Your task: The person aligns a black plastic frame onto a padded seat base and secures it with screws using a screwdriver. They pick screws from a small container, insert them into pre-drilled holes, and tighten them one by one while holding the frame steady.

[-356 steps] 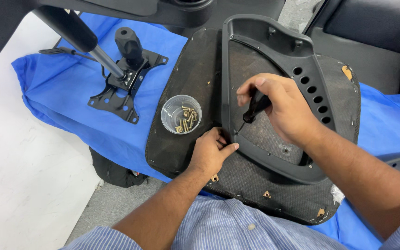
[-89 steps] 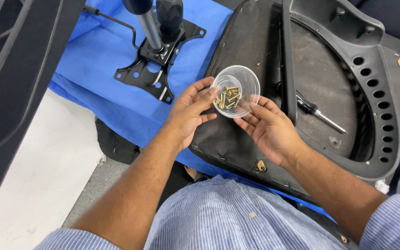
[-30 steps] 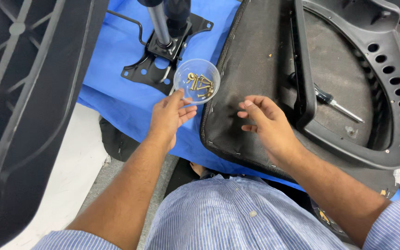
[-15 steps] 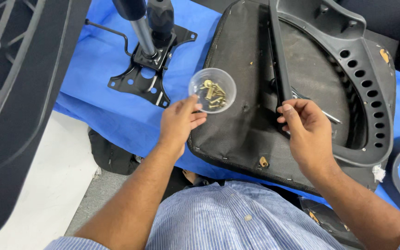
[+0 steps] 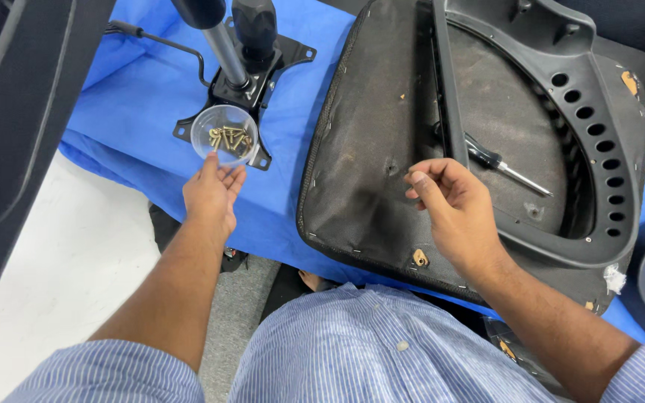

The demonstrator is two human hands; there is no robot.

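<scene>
Closest to the camera is a blue-and-white striped shirt, with both forearms running up from it.

The left hand is out at about 10 o'clock, palm up and fingers loosely spread. Its fingertips sit right under the near rim of a small clear plastic cup; looks like touching, not a real grip, and nothing is closed in the hand. The cup has a little pile of brass-coloured screws in the bottom and sits half over the black metal chair mechanism plate.

The right hand is at roughly 1 o'clock, hovering over the upturned seat base. Its fingers are curled in with thumb and forefinger pinched close together. If there's a screw in that pinch I honestly can't tell, it's too small to make out.

Just past the right hand, toward 1 o'clock, a screwdriver with a black handle lies loose on the seat's underside, inside the black plastic frame with its row of round holes. Nobody's touching it.

Everything lies on a blue cloth spread over the worktop. Further out at 11 o'clock, the gas lift cylinder and a black knob stick up from the mechanism plate. Along the left edge, at 9 o'clock, there's a big black mesh chair back.
</scene>
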